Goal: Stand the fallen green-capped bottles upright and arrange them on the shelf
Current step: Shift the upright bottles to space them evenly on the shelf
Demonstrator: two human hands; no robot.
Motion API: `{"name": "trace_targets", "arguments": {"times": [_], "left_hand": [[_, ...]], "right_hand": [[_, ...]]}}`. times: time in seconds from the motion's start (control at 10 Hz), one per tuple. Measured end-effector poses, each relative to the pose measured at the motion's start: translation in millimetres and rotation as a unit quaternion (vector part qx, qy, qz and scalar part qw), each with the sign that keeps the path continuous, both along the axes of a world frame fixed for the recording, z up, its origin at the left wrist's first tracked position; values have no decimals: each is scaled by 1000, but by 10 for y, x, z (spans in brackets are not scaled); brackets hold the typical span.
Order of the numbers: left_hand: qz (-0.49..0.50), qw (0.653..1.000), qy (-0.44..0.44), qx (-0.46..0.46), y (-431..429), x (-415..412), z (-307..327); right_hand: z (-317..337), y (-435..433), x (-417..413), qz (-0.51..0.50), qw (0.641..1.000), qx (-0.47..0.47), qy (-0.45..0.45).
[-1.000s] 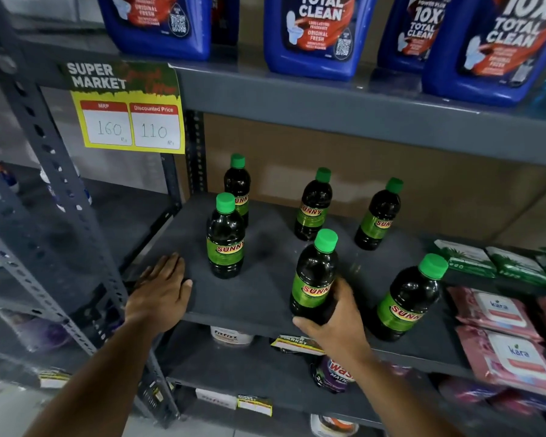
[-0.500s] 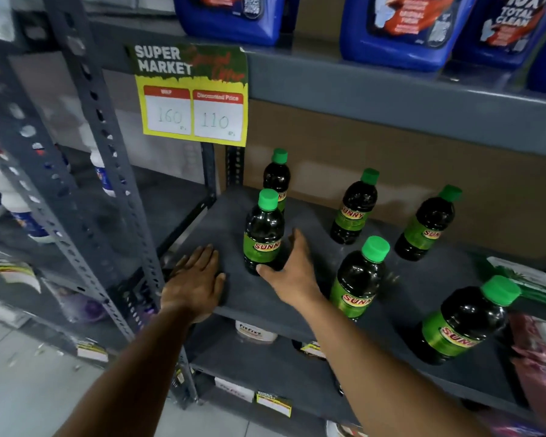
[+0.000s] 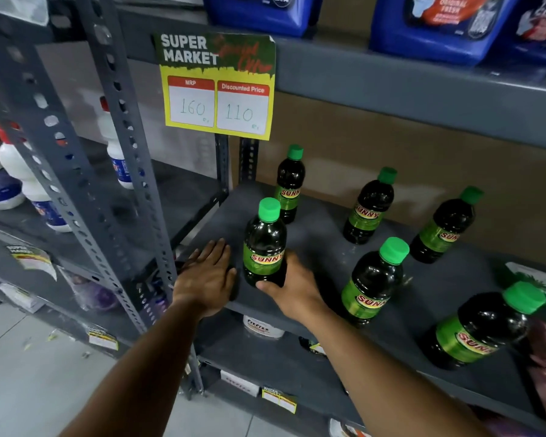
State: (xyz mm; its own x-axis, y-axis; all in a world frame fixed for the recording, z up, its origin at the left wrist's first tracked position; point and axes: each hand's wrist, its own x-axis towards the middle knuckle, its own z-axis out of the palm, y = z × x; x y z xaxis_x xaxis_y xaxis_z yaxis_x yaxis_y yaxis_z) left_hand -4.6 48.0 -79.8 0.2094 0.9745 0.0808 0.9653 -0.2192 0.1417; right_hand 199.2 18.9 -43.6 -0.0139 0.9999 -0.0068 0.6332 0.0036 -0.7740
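Observation:
Several dark bottles with green caps and green SUNNY labels stand upright on the grey shelf [image 3: 322, 247]. My right hand [image 3: 292, 287] grips the base of the front-left bottle [image 3: 264, 244]. My left hand [image 3: 207, 275] lies flat and open on the shelf's front left corner, just left of that bottle. Behind it stands a back-left bottle [image 3: 289, 184]. Others stand at the back middle [image 3: 369, 206], back right [image 3: 445, 227], front middle [image 3: 374, 282] and front right [image 3: 483, 329].
A yellow price sign [image 3: 216, 86] hangs from the upper shelf, which carries blue jugs [image 3: 438, 23]. A perforated grey upright [image 3: 120, 171] stands left of my hands. White bottles [image 3: 10, 181] sit on the neighbouring rack. Packets [image 3: 542, 282] lie at the shelf's right end.
My right hand let go of the front middle bottle, moved left and closed around the base of the front-left bottle. My left hand stayed flat on the shelf corner. The camera shifted left.

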Motion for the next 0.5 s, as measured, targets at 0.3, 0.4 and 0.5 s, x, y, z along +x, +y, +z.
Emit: {"name": "trace_targets", "arguments": {"times": [0.3, 0.4, 0.5], "left_hand": [[-3, 1000, 7, -10, -8, 3, 38], [-1, 1000, 4, -6, 4, 23, 37], [7, 1000, -5, -7, -16, 12, 54]], "right_hand": [[51, -261, -161, -15, 999, 23, -25], [95, -359, -145, -5, 997, 48, -57], [162, -551, -152, 20, 990, 115, -75]]}}
